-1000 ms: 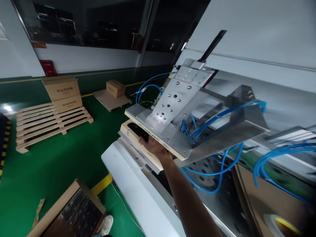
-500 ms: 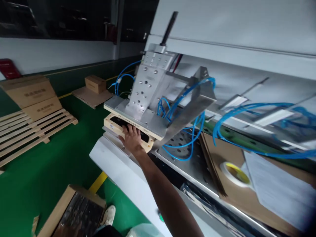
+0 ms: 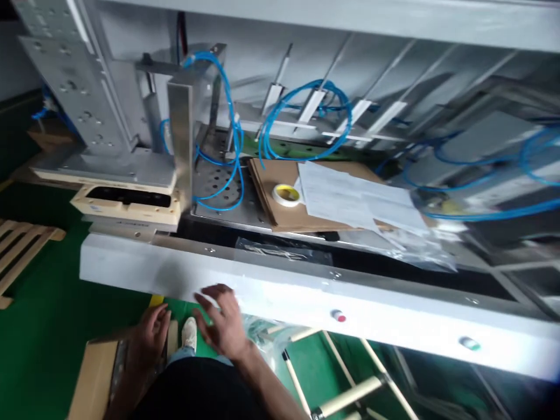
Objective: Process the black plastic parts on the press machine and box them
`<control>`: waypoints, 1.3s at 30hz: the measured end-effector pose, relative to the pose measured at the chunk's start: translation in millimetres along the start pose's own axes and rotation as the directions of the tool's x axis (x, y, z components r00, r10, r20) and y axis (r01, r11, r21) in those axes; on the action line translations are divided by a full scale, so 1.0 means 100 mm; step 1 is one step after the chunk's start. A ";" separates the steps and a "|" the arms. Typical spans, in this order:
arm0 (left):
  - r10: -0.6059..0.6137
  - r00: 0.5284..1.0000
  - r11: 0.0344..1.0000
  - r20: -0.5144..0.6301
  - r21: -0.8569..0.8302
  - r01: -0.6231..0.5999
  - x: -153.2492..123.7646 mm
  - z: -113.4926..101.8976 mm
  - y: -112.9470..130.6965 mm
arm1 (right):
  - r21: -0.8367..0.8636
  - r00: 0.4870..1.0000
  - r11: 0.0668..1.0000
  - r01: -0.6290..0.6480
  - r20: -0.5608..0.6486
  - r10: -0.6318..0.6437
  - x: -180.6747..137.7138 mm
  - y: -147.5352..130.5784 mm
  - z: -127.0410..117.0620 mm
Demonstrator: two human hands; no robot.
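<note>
Right hand (image 3: 223, 324) hovered empty, fingers spread, blurred, near white rail (image 3: 271, 289). Left hand (image 3: 151, 335) rested open-fingered on edge of box (image 3: 94, 373) low left, gripping nothing visible. Tan fixture (image 3: 126, 204) sat far left under press plate (image 3: 109, 166), black part in its recess.

Risks, judged: fingers caught if plate dropped; blue hoses (image 3: 227, 146) snagged by reach; loose papers (image 3: 350, 195) and tape (image 3: 286, 194) knocked off board.

A brown cardboard box (image 3: 94, 373) stands open on the green floor at lower left, dark parts inside, its near rim under the left hand (image 3: 151, 335).
</note>
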State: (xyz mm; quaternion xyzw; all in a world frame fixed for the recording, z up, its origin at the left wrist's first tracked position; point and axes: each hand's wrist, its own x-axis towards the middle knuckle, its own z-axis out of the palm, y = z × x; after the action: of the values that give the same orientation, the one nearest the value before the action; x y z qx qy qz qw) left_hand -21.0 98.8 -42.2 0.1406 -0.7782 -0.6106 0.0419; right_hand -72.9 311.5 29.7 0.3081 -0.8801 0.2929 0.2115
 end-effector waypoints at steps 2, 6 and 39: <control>0.172 0.984 0.977 0.040 0.121 -0.175 -0.02 0.22 -0.03 | -0.100 0.947 0.971 -0.217 -0.264 0.184 -0.50 0.36 -0.35; 0.457 0.869 0.803 0.189 0.333 -0.495 -0.09 0.70 -0.06 | -0.242 0.652 0.708 -0.663 -0.652 0.388 -1.37 1.21 -1.15; 0.687 0.713 0.413 0.142 0.731 -0.543 -0.09 1.33 0.64 | -0.337 0.794 0.818 -0.467 -0.566 0.220 -2.15 2.27 -1.88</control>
State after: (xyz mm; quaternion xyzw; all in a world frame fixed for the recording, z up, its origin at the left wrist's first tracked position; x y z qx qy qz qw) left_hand -54.9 239.4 -12.9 -0.0972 -0.9411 -0.1729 0.2739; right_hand -33.2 667.3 -37.6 -0.0085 -0.8791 0.1803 0.4412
